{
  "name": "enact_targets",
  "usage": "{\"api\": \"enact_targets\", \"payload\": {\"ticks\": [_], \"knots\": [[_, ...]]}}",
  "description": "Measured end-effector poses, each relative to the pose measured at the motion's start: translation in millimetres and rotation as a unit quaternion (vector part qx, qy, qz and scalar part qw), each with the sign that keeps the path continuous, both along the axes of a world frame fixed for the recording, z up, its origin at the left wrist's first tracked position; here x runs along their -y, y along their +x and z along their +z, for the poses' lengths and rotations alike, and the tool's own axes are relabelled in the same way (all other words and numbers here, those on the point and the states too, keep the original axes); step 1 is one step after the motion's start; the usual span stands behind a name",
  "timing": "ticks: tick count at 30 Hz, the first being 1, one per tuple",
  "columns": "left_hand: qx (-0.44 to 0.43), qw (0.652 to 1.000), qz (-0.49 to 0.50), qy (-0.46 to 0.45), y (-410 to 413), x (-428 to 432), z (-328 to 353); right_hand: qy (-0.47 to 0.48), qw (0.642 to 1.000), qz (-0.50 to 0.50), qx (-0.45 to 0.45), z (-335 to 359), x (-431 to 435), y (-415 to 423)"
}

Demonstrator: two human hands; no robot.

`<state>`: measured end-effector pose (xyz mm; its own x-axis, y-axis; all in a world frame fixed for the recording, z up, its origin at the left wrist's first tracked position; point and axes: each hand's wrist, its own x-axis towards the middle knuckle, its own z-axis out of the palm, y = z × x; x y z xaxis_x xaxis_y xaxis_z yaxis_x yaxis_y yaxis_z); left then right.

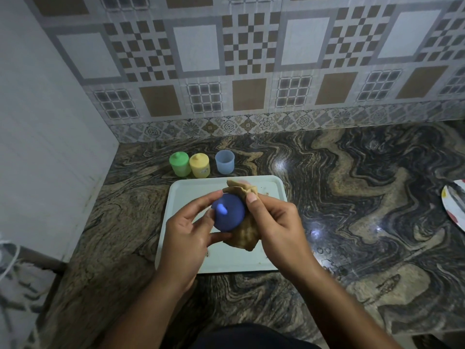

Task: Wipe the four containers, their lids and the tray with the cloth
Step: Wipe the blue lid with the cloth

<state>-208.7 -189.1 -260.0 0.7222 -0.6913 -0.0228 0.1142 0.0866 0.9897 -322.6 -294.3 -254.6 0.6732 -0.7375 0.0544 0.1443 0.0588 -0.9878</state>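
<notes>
Over the white tray [266,258] my left hand [186,238] grips a dark blue lid [230,217] with a small knob, its top facing me. My right hand [276,227] holds a tan cloth [247,234] bunched against the lid's right side and underside. Behind the tray stand a green container [180,164] and a yellow container [200,165], both lidded, and a pale blue container [224,162] without a lid. A pinkish thing shows just behind the cloth's top; I cannot tell what it is.
The tray lies on a dark veined stone counter [352,197], with a patterned tile wall [251,71] behind and a white wall [50,147] at the left. A patterned plate [455,202] sits at the right edge.
</notes>
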Motion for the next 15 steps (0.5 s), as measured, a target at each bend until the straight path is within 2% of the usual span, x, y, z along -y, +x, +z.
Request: {"api": "enact_targets", "payload": {"ticks": [4,8,11,15], "knots": [[0.147,0.988,-0.039,0.01,0.8,-3.8,-3.7,0.0,1.0,-0.016,0.006,1.1,2.0,0.4],[0.224,0.974,-0.03,0.013,1.4,-4.3,-6.1,0.01,1.0,-0.013,0.005,0.9,3.9,-3.0],[0.251,0.968,-0.02,-0.007,1.7,-6.1,-5.1,-0.025,0.999,-0.015,0.016,3.3,1.1,-1.9],[0.215,0.976,-0.017,-0.028,1.3,-6.5,-2.6,-0.027,0.999,-0.022,0.04,4.7,-1.1,-1.9]]}}
